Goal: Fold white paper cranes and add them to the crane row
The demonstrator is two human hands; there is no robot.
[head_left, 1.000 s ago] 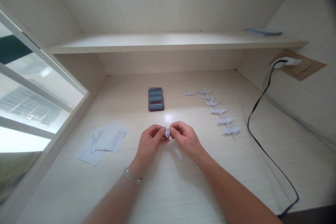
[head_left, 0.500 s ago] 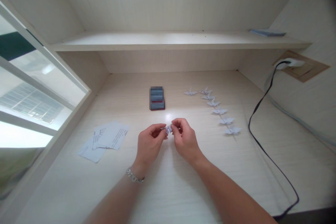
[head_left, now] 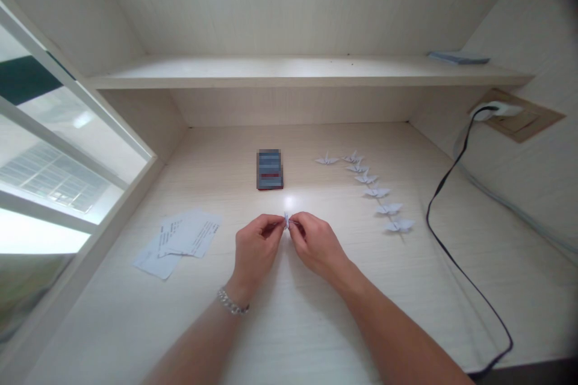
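Between my fingertips is a small folded white paper [head_left: 286, 221], mostly hidden, with only a narrow strip showing. My left hand [head_left: 259, 246] pinches its left side; a silver chain bracelet [head_left: 232, 302] circles that wrist. Opposite it, my right hand [head_left: 318, 243] pinches the right side, its fingers closed. Both hands are just above the pale wooden desk, their fingertips nearly meeting. To their right, several folded paper cranes [head_left: 377, 193] stand in a curved line, wings spread. Left of my hands, a few printed white paper sheets [head_left: 189, 233] overlap on the desk.
A dark phone-like rectangle [head_left: 270, 169], its face pixelated, lies beyond my hands. At right, a black cable [head_left: 445, 246] runs from a wall socket [head_left: 519, 117] down to the desk edge. A shelf [head_left: 289, 66] crosses the back, with a thin flat item [head_left: 458, 58] on it.
My right hand has shifted slightly left and down, closer to the left. The folded paper has turned and now shows as a narrow strip. Both hands still pinch it.
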